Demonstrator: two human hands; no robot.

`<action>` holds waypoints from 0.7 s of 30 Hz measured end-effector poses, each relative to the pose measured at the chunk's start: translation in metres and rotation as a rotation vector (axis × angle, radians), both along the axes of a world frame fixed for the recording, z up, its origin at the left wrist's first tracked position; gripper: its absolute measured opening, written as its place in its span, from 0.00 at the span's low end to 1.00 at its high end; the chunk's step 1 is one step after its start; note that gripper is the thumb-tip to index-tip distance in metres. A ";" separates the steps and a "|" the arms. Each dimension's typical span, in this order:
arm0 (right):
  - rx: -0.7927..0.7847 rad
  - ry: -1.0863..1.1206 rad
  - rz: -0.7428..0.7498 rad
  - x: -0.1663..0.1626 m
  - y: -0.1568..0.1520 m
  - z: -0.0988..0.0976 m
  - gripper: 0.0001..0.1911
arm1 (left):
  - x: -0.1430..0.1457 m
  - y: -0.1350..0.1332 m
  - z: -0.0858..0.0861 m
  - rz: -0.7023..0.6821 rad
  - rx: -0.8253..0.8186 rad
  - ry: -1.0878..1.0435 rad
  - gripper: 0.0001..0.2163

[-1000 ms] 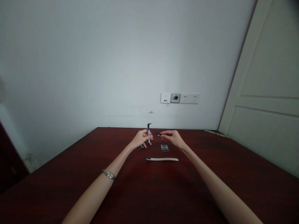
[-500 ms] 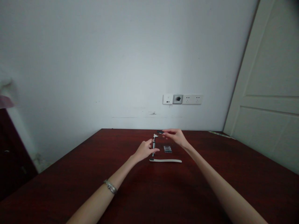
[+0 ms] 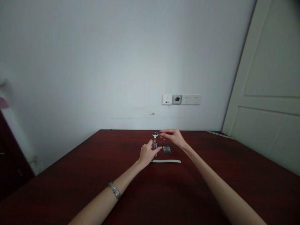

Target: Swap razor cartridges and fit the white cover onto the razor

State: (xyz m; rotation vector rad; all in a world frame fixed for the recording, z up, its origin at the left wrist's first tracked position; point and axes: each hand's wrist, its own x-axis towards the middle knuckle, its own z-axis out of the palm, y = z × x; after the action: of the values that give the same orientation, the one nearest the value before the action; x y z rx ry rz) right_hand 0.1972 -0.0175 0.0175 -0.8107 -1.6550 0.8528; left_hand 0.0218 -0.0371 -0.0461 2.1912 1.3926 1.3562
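My left hand (image 3: pixel 148 152) grips a razor handle (image 3: pixel 155 144) between thumb and fingers, holding it upright with its pale forked head at the top. Small and dark, a razor blade cartridge (image 3: pixel 157 133) is pinched in the fingertips of my right hand (image 3: pixel 172 136). The cartridge is just above the razor's head; whether they touch I cannot tell. To the right of the handle lies a small clear case (image 3: pixel 167 149) with dark contents. A long whitish strip-like thing (image 3: pixel 167 161) lies nearer to me, its left end partly hidden behind my left hand.
The dark red wooden table (image 3: pixel 131 190) reaches back to a pale wall. Wall sockets (image 3: pixel 191 99) sit above its far edge. A light door (image 3: pixel 269 103) stands at the right, and a flat patterned strip (image 3: pixel 220 135) lies along the far right edge.
The razor has turned so its forked head faces me more squarely. My right hand has brought the cartridge left, over that head. The view has shifted slightly.
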 end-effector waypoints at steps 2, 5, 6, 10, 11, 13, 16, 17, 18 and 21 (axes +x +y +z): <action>0.004 0.006 0.006 -0.001 -0.001 0.001 0.20 | 0.001 0.000 -0.001 0.007 0.011 0.008 0.16; 0.014 0.006 0.019 -0.002 -0.003 0.003 0.20 | 0.003 -0.001 -0.001 0.011 0.021 0.022 0.17; 0.015 0.005 0.020 -0.002 -0.003 0.003 0.19 | 0.004 -0.001 -0.002 0.010 0.023 0.028 0.17; 0.015 -0.018 0.029 -0.002 -0.002 0.002 0.19 | 0.005 -0.001 -0.002 0.007 0.031 0.047 0.18; 0.017 -0.028 0.032 -0.001 -0.002 0.001 0.19 | 0.005 -0.001 -0.002 0.008 0.035 0.049 0.18; 0.023 -0.047 0.038 -0.001 -0.001 0.001 0.18 | 0.005 -0.001 -0.002 0.011 0.043 0.055 0.18; 0.034 -0.063 0.039 -0.001 -0.001 0.001 0.18 | 0.006 -0.001 -0.002 0.019 0.051 0.061 0.18; 0.036 -0.066 0.039 -0.001 -0.001 0.001 0.18 | 0.006 -0.001 -0.002 0.019 0.051 0.060 0.18; 0.037 -0.067 0.037 -0.002 -0.001 0.001 0.18 | 0.006 -0.001 -0.002 0.022 0.051 0.057 0.18; 0.028 -0.057 0.036 -0.002 -0.001 0.000 0.18 | 0.007 -0.001 -0.002 0.031 0.053 0.048 0.18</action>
State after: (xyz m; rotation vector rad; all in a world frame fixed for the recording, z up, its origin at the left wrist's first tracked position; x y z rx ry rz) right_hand 0.1951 -0.0188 0.0176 -0.7945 -1.7319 0.8365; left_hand 0.0292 -0.0383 -0.0483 2.2594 1.4294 1.3744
